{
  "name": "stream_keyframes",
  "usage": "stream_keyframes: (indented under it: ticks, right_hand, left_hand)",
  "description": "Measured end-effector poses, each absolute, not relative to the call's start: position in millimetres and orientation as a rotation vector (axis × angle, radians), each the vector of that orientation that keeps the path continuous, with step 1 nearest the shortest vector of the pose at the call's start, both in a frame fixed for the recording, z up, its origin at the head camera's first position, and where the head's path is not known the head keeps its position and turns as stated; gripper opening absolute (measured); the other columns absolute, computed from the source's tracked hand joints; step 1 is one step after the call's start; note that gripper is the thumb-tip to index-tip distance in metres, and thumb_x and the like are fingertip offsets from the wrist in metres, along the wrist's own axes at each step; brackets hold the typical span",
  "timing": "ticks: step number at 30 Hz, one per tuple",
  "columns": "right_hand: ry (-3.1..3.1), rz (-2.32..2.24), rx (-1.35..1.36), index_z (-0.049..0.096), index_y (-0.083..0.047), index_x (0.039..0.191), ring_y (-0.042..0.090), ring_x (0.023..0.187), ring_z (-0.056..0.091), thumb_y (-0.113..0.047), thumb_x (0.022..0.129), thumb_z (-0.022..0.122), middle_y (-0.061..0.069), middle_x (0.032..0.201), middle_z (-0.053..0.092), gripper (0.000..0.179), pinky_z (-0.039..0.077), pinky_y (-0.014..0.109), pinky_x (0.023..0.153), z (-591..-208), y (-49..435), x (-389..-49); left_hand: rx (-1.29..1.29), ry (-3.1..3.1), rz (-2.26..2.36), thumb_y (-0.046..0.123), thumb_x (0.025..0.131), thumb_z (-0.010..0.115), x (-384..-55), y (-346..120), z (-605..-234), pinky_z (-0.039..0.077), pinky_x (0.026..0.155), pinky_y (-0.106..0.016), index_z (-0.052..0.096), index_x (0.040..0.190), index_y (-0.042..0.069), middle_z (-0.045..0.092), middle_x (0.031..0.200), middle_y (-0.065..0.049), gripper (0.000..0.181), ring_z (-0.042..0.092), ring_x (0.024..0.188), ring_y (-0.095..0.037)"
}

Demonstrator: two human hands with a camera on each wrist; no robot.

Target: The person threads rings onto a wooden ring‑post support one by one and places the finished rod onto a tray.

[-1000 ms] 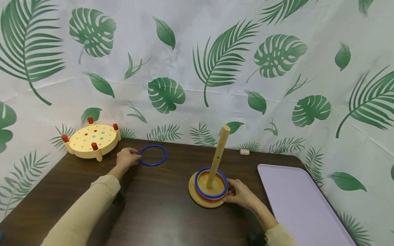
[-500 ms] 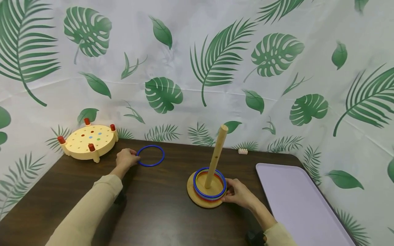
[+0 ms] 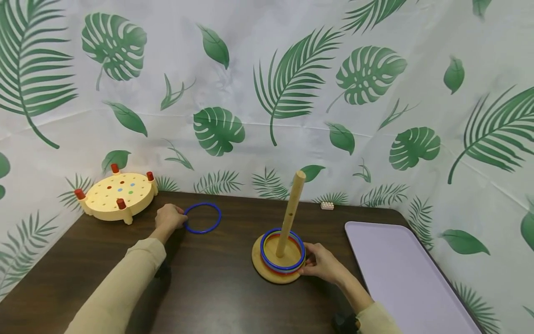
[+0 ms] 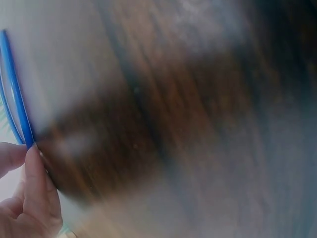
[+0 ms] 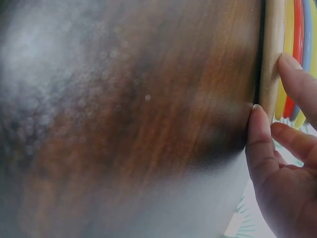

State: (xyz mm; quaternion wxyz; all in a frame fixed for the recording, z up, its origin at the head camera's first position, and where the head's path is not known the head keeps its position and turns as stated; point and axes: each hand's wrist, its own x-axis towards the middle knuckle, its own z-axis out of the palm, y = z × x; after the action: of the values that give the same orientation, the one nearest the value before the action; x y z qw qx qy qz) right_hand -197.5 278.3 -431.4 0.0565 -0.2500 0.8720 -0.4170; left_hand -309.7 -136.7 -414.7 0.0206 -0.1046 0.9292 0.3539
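Toward the back left of the table, my left hand [image 3: 170, 217] pinches the near-left side of a blue ring [image 3: 219, 219] between thumb and fingertips; the left wrist view shows this grip on the ring [image 4: 18, 99]. Right of centre stands a wooden ring-stacking stand [image 3: 292, 208], its peg upright from a round base. Several coloured rings [image 3: 267, 260] lie around the foot of the peg, a blue one uppermost. My right hand [image 3: 323, 263] holds the right edge of that base. In the right wrist view, thumb and fingers meet the base's rim [image 5: 270, 74] beside the stacked rings [image 5: 297, 49].
A round cream pegboard stool [image 3: 118, 192] with red-tipped legs stands at the back left. A lilac tray [image 3: 400, 273] lies along the right side. A small pale pink block [image 3: 327, 205] sits near the back edge, before a leaf-patterned cloth [image 3: 233, 60].
The blue ring in my left hand has come slightly nearer to me. My right hand stays on the stand's base. The head view has turned a little to the right.
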Motion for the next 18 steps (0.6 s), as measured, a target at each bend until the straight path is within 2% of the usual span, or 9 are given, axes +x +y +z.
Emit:
stream_keyframes:
  ticks: [6, 8, 11, 15, 18]
  right_hand:
    - [2.646, -1.266, -0.742, 0.052, 0.014, 0.119, 0.012, 0.071, 0.061, -0.005, 0.074, 0.078, 0.017, 0.091, 0.064, 0.056, 0.055, 0.023, 0.063, -429, 277, -196]
    - [2.650, -1.265, -0.734, 0.053, 0.014, 0.120, 0.013, 0.071, 0.061, -0.005, 0.073, 0.078, 0.016, 0.091, 0.064, 0.056, 0.055, 0.024, 0.063, -428, 276, -196]
    - [2.645, -1.267, -0.727, 0.052, 0.014, 0.120, 0.011, 0.070, 0.060, -0.005, 0.073, 0.078, 0.014, 0.090, 0.065, 0.057, 0.054, 0.023, 0.062, -428, 276, -196]
    - [2.639, -1.265, -0.747, 0.053, 0.014, 0.118, 0.008, 0.069, 0.060, -0.005, 0.073, 0.078, 0.013, 0.089, 0.066, 0.054, 0.054, 0.021, 0.061, -429, 277, -196]
    - [2.641, -1.255, -0.761, 0.054, 0.013, 0.116, 0.006, 0.069, 0.059, -0.005, 0.074, 0.078, 0.011, 0.088, 0.066, 0.051, 0.054, 0.021, 0.061, -430, 278, -196]
  left_hand:
    - [-0.335, 2.861, 1.076, 0.011, 0.078, 0.065, -309, -139, -414, 0.051, 0.079, -0.043, 0.070, 0.091, -0.002, 0.068, 0.080, -0.015, 0.018, 0.062, 0.086, -0.035]
    - [-0.325, 2.850, 1.077, 0.011, 0.079, 0.065, -308, -141, -413, 0.051, 0.078, -0.042, 0.070, 0.090, -0.002, 0.068, 0.074, -0.012, 0.018, 0.064, 0.076, -0.029]
    - [-0.288, 2.839, 1.075, 0.010, 0.079, 0.066, -307, -143, -413, 0.050, 0.084, -0.044, 0.071, 0.089, -0.003, 0.068, 0.066, -0.008, 0.018, 0.064, 0.058, -0.015]
    - [-0.219, 2.834, 1.088, 0.010, 0.079, 0.065, -305, -148, -414, 0.048, 0.090, -0.045, 0.071, 0.088, -0.004, 0.069, 0.069, -0.010, 0.017, 0.062, 0.049, -0.007]
    - [-0.203, 2.775, 1.193, 0.008, 0.079, 0.064, -304, -152, -416, 0.055, 0.078, -0.037, 0.070, 0.088, -0.006, 0.070, 0.076, -0.013, 0.017, 0.063, 0.049, -0.008]
